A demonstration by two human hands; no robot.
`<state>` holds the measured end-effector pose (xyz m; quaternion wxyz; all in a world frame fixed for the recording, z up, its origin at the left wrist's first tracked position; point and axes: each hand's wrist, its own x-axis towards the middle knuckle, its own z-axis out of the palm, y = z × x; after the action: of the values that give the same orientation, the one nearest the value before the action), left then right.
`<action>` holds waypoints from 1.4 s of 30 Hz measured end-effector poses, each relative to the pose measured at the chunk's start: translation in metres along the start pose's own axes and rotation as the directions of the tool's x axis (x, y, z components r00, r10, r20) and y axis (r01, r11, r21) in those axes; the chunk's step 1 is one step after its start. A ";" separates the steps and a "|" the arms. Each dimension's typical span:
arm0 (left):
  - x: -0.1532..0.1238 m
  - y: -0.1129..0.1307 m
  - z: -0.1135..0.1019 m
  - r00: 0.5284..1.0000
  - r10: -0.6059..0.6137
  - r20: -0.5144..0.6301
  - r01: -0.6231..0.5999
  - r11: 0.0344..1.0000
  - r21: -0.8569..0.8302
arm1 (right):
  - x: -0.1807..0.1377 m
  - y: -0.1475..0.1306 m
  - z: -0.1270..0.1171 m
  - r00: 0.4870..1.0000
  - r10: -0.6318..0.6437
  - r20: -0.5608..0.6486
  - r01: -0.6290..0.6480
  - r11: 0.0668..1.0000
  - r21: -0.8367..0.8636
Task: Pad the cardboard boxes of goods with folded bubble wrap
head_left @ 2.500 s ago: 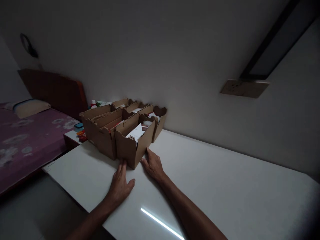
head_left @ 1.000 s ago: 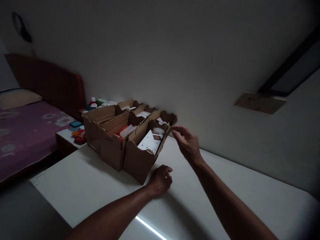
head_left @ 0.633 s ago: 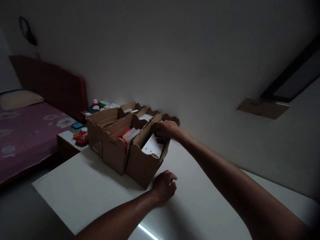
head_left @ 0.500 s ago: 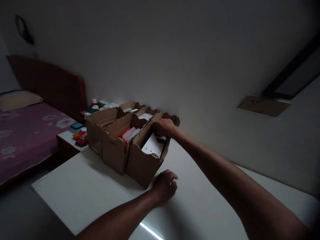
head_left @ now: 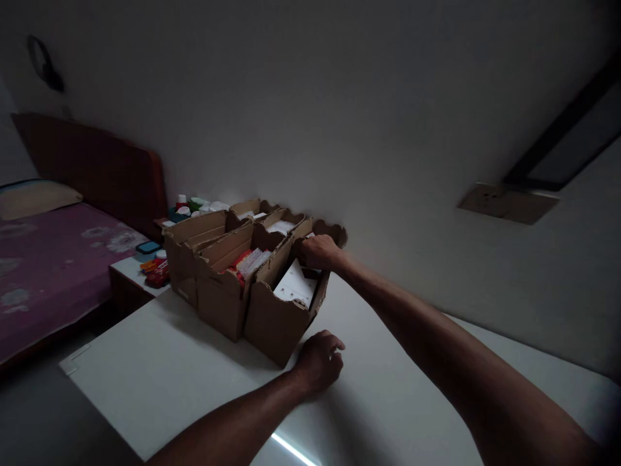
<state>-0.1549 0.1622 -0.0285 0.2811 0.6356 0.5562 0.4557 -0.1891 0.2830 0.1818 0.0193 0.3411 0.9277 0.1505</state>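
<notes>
Several brown cardboard boxes [head_left: 276, 327] with wavy cut rims stand together on a white table [head_left: 145, 375]. My right hand [head_left: 320, 251] is at the nearest right box, knuckles up, its fingers curled down by the inner partition. Whatever those fingers hold is hidden. A white piece with small holes [head_left: 295, 285] leans inside the same box, just below that hand. In the middle box are red packets [head_left: 240, 262] and clear plastic-looking packs [head_left: 255, 260]. Beside the box's front corner, my left hand [head_left: 319, 359] rests low over the table, fingers loosely bent and apart, holding nothing.
A side table [head_left: 130, 262] with red and orange items [head_left: 158, 272] stands beyond the left edge. Farther left is a bed [head_left: 58, 259] with a purple sheet. The wall behind carries a socket plate [head_left: 507, 204] and a dark frame [head_left: 557, 129].
The view has shifted very slightly. My right hand sits almost where it was at the partition, and my left hand has not visibly moved.
</notes>
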 end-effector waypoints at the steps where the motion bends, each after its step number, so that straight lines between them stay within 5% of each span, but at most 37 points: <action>1: 0.000 0.000 0.000 1.000 0.001 -0.002 -0.001 1.000 -0.002 | -0.002 0.003 -0.004 0.999 0.033 -0.037 -0.033 0.999 0.013; 7: -0.001 0.005 -0.002 1.000 0.004 -0.029 -0.005 0.999 -0.034 | -0.048 0.055 -0.041 0.915 0.286 -0.283 -0.233 0.950 0.208; 10: -0.002 0.007 -0.004 0.998 0.013 -0.064 -0.016 0.999 -0.032 | -0.092 0.086 -0.032 0.868 0.382 -0.317 -0.256 0.891 0.374; 12: -0.003 0.010 -0.006 0.995 0.020 -0.097 -0.022 1.000 -0.022 | -0.123 0.101 -0.008 0.814 0.488 -0.316 -0.208 0.751 0.627; 16: -0.013 0.018 -0.008 0.972 0.127 -0.196 -0.117 0.991 0.059 | -0.184 0.111 0.059 0.680 0.719 -0.143 -0.101 0.284 0.953; 18: -0.021 0.022 -0.007 0.921 0.308 -0.238 -0.269 0.946 0.182 | -0.211 0.103 0.090 0.696 0.716 -0.055 -0.132 0.203 0.970; 20: -0.028 0.025 -0.005 0.849 0.477 -0.226 -0.402 0.862 0.310 | -0.233 0.089 0.114 0.782 0.620 0.057 -0.195 0.156 0.968; 22: -0.032 0.027 -0.003 0.827 0.542 -0.149 -0.459 0.804 0.378 | -0.246 0.077 0.131 0.875 0.446 0.185 -0.271 0.136 0.953; 26: -0.031 0.030 -0.002 0.904 0.422 0.061 -0.411 0.822 0.394 | -0.243 0.077 0.132 0.934 0.277 0.225 -0.300 0.267 0.916; 30: -0.027 0.032 -0.002 0.956 0.263 0.134 -0.294 0.883 0.366 | -0.197 0.102 0.081 0.912 0.408 -0.039 -0.204 0.533 0.821; 33: -0.026 0.033 -0.002 0.952 0.265 0.154 -0.304 0.883 0.358 | -0.141 0.108 0.033 0.908 0.346 -0.237 -0.167 0.817 0.552; 37: -0.028 0.035 -0.003 0.957 0.263 0.126 -0.291 0.882 0.370 | -0.056 0.096 0.000 0.940 0.267 -0.213 -0.169 0.905 0.391; 42: -0.029 0.037 -0.005 0.964 0.224 0.141 -0.262 0.881 0.393 | 0.023 0.088 0.010 0.987 0.151 -0.059 -0.137 0.971 0.195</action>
<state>-0.1422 0.1254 -0.0020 0.1079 0.7650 0.5413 0.3318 -0.1499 0.3636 0.1990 -0.0585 0.4020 0.9107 0.0744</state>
